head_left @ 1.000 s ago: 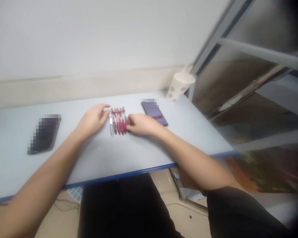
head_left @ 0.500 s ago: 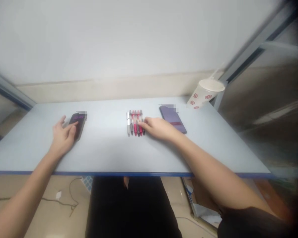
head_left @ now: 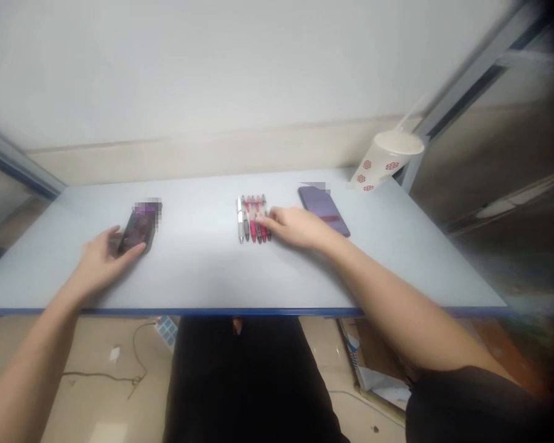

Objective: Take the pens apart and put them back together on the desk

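Note:
My left hand (head_left: 99, 255) is around the near end of a dark phone (head_left: 141, 227) with a lit screen. Its thumb lies along the phone's right edge and the fingers are at the left edge. My right hand (head_left: 300, 226) rests at the right side of a row of pens (head_left: 253, 229). Thumb and fingers are apart, and the thumb tip touches the pens. The row has one white-and-silver pen (head_left: 240, 215) at its left end and several red and dark grey pens beside it. My right hand covers part of the rightmost ones.
A second phone (head_left: 321, 206), purple-blue, lies behind my right hand. At the back right of the light blue table (head_left: 203, 277) stands a white paper cup (head_left: 383, 163) with red patterns and a straw. A wall runs behind. Under the table are a cable (head_left: 101, 375) and an open box (head_left: 378, 357).
My left hand has moved left and toward me, its index finger off the phone's screen and its thumb now along the edge. The right hand stays at the pens. The view has shifted slightly.

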### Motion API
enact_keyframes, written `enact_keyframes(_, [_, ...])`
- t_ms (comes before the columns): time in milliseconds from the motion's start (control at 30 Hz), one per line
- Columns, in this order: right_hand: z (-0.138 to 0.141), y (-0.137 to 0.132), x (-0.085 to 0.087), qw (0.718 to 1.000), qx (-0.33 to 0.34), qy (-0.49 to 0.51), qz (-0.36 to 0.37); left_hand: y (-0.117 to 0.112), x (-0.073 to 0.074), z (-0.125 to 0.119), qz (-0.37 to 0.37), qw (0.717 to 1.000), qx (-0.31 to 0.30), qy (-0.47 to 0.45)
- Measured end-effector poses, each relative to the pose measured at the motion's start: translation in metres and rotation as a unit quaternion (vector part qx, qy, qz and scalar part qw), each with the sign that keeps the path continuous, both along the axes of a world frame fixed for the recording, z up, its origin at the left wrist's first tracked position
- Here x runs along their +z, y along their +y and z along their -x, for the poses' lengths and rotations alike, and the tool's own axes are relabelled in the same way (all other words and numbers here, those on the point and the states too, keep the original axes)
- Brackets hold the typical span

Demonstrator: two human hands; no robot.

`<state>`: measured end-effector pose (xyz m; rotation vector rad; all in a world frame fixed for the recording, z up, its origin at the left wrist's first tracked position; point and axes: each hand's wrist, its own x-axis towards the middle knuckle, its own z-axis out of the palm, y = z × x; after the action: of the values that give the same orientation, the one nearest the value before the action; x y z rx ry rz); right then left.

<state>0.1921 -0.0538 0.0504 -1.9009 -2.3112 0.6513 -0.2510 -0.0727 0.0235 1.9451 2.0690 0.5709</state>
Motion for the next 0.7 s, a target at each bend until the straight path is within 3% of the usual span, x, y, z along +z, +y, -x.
enact_keyframes(167, [0.000,0.002,-0.003,1.000,0.006,-0.009,-0.009,0.002,0.001,-0.005,0.048,0.989,0.051,-0.127])
enact_keyframes(400, [-0.001,0.002,-0.003,1.000,0.007,-0.012,-0.011,0.033,-0.015,-0.009,-0.071,0.986,0.119,-0.090])
enact_keyframes(533, [0.000,0.000,0.000,1.000,0.011,-0.014,-0.008,0.049,-0.019,-0.009,-0.081,0.984,0.110,-0.112])
enact_keyframes(700, [-0.001,0.000,0.000,1.000,0.010,-0.027,-0.008,0.043,-0.017,-0.008,-0.076,0.984,0.084,-0.137])
